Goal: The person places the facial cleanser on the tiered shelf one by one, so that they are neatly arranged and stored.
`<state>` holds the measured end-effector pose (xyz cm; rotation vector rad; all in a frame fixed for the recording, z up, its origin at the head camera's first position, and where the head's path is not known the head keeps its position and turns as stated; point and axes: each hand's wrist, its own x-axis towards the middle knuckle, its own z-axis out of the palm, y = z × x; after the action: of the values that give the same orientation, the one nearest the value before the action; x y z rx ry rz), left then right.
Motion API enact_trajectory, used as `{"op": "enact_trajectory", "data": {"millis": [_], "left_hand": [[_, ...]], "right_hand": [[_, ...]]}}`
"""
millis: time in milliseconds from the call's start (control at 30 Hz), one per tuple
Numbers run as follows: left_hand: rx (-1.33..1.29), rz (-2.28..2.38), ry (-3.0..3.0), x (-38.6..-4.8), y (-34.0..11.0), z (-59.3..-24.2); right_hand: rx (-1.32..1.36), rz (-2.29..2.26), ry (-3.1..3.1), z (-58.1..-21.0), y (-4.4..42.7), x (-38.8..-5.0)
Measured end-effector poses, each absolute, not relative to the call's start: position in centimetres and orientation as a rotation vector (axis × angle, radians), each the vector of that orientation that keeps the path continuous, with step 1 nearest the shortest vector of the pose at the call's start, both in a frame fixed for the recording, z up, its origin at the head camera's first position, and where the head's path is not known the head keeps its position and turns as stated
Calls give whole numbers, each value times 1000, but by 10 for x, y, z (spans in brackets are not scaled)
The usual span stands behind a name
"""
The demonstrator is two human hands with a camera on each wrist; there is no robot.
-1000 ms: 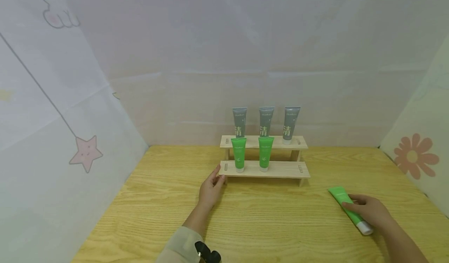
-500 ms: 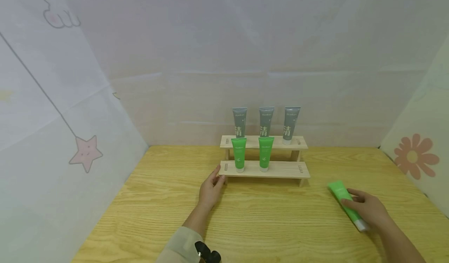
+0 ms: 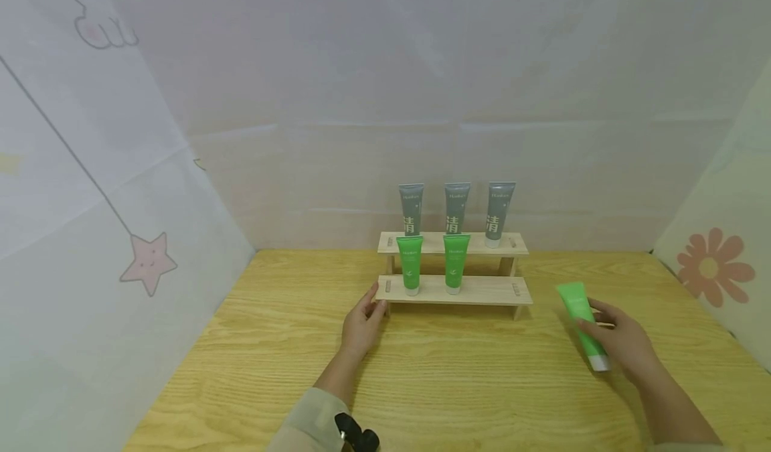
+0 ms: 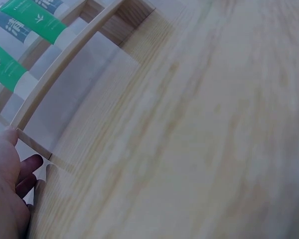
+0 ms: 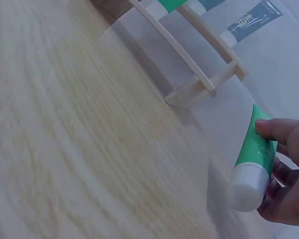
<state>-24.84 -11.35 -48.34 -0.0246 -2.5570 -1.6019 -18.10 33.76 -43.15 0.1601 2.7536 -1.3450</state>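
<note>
A two-tier wooden display rack (image 3: 488, 291) stands on the table, green tubes on its lower board and grey tubes on the upper. My left hand (image 3: 360, 329) holds the rack's left end, the thumb at its front corner in the left wrist view. Out to the right of the rack, my right hand (image 3: 623, 341) grips a green squeeze tube (image 3: 584, 328) above the table, its white cap low and its flat end tilted up. In the right wrist view the thumb lies across the green tube (image 5: 256, 144), and its other fingers are partly hidden behind it.
Two green tubes (image 3: 456, 264) stand caps down at the left and middle of the lower board. Three grey tubes (image 3: 498, 211) stand along the upper board. Printed cloth (image 3: 337, 171) hangs behind and on both sides of the wood-grain table (image 3: 458, 385).
My right hand has lifted the green tube off the table and brought it forward and slightly left, turning it more upright. The left hand and the rack stay in place.
</note>
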Motion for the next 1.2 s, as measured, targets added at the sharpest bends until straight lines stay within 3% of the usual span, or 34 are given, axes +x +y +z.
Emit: {"op": "enact_trajectory", "data": {"millis": [667, 1200], "left_hand": [[-19, -1614, -2557, -251, -114, -486], [2, -1604, -2558, -249, -113, -483]], "right_hand": [[31, -1575, 2786, -404, 294, -204], [76, -1858, 2724, -392, 252, -231]]}}
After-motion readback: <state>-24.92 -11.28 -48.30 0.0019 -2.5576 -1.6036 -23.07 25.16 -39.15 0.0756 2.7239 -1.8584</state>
